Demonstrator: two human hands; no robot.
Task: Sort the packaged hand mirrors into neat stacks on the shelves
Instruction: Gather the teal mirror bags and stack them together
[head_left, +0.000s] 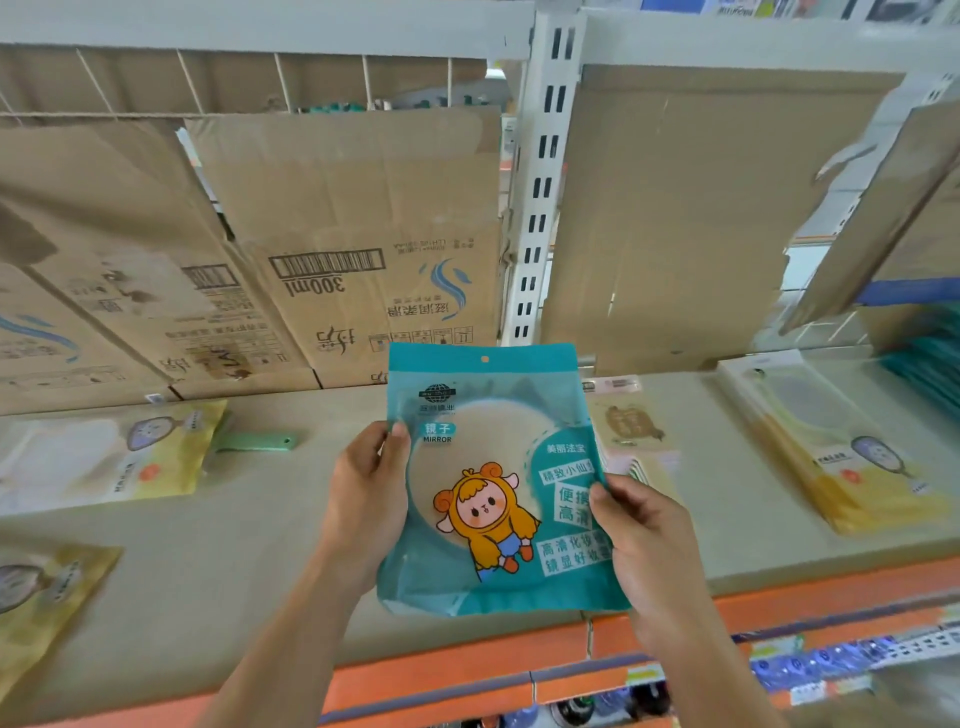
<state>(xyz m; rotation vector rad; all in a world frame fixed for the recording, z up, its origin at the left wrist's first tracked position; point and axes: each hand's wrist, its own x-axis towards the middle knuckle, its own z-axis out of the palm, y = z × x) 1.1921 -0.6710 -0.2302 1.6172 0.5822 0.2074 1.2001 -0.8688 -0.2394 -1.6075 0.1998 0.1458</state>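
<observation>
Holding the teal mirror packet (493, 478) upright between both hands, we had it in the middle of the view, above the shelf (260, 525) and not resting on it. Our left hand (363, 493) pinched the packet's nine o'clock edge, thumb laid on the front near the word MIRROR, the other fingers hidden behind. Our right hand (644, 535) pinched the four o'clock edge the same way, thumb across the printed panel and fingers curled out of sight at the back. The front showed a cartoon figure in a yellow hood and a small hang hole at twelve o'clock.

At three o'clock lay a stack of yellow packets (852, 467), and past it, at two o'clock, a teal stack (924, 358) at the frame's edge. Just beside our right thumb, at about two o'clock, sat some pale packets (631, 426), blurred. At nine o'clock a yellow packet (104, 457) lay flat with a green handle (260, 444) poking from it; another yellow packet (47, 597) lay at eight o'clock. Flattened cardboard sheets (337, 234) lined the back at eleven o'clock, beside a white slotted post (540, 182) at twelve.
</observation>
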